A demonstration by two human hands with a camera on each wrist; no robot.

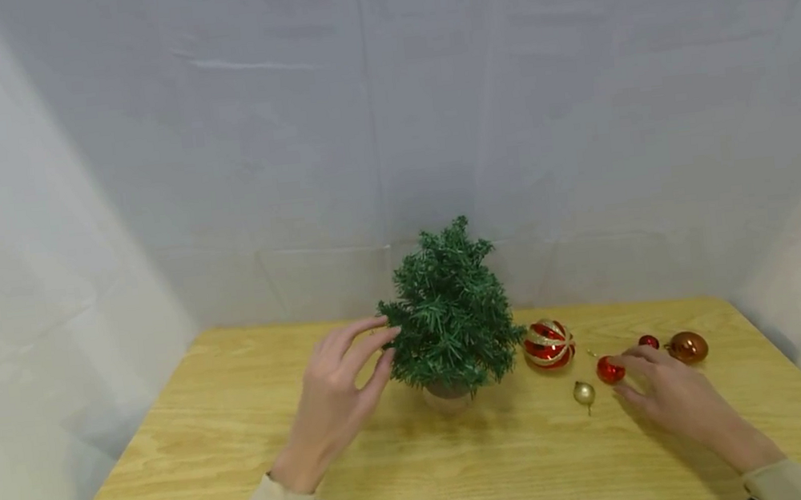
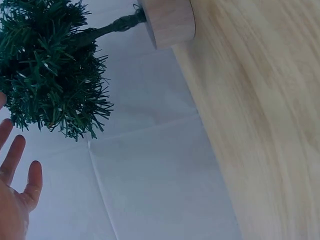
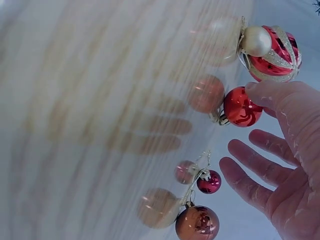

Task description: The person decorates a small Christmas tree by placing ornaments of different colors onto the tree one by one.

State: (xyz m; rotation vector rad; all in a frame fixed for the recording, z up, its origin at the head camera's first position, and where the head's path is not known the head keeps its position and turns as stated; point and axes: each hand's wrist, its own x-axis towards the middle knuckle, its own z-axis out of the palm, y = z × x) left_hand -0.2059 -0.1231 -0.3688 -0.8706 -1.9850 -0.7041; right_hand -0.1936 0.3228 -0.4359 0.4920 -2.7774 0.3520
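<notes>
A small green artificial tree (image 1: 450,310) stands upright on its round wooden base (image 1: 448,398). At its left side, my left hand (image 1: 338,393) has its fingertips against the outer branches; in the left wrist view the visible fingers (image 2: 17,160) are spread beside the foliage (image 2: 50,70). My right hand (image 1: 679,400) is over the table at the right, thumb and index fingertips at the edge of a shiny red ball (image 1: 610,370). In the right wrist view the thumb of that hand (image 3: 290,150) meets the red ball (image 3: 242,107), while the other fingers extend apart, holding nothing.
Between tree and right hand lie a red-and-gold striped ball (image 1: 549,344) and a small gold ornament (image 1: 584,393). Beyond the right hand are a small dark red ball (image 1: 648,343) and a copper ball (image 1: 688,347). A pale cloth (image 1: 288,132) hangs behind the wooden table (image 1: 193,431).
</notes>
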